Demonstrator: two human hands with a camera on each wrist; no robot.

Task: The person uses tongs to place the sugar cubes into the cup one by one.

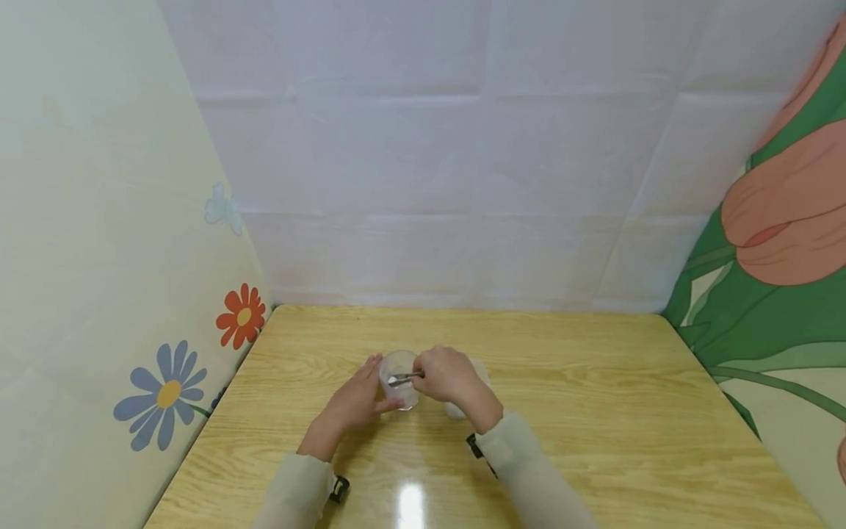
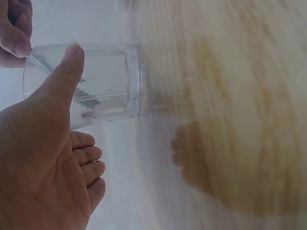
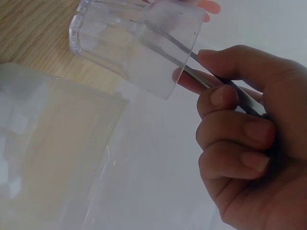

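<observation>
Tweezers (image 3: 243,99), qty 1: pos. in R. hand (image 1: 448,373), front ends inside mouth of clear cup (image 2: 108,72). Long axis slants down and to the L. in head view; tips point into cup, rear end toward R. palm. Two prongs, slightly apart. Whether tips hold anything: cannot tell.

R. hand: grip closed on tweezers, thumb and index on the prongs, other fingers curled in. L. hand (image 1: 352,400): gripping cup from its L. side, thumb on near wall.

Cup, qty 1: upright on table (image 1: 595,411), long axis vert., mouth up. Dark marks show thru wall in L. wrist view; cannot tell what they are. Translucent container (image 3: 62,139), qty 1: just R. of cup, partly hidden by R. hand in head view.

Mat'ls: tweezers = slim, grey, metallic-looking. Cup = smooth, transparent, round mouth, thick base. Container = cloudy, w/ faceted-looking lower part. Table = yellowish wood-grain top, glossy, one bright reflection nr. front.

Surroundings: pale sleeves (image 1: 297,492), qty 2; white backdrop (image 1: 449,184), creased in a grid; L. panel (image 1: 79,220) w/ 2 printed flowers, 1 red, 1 blue.
</observation>
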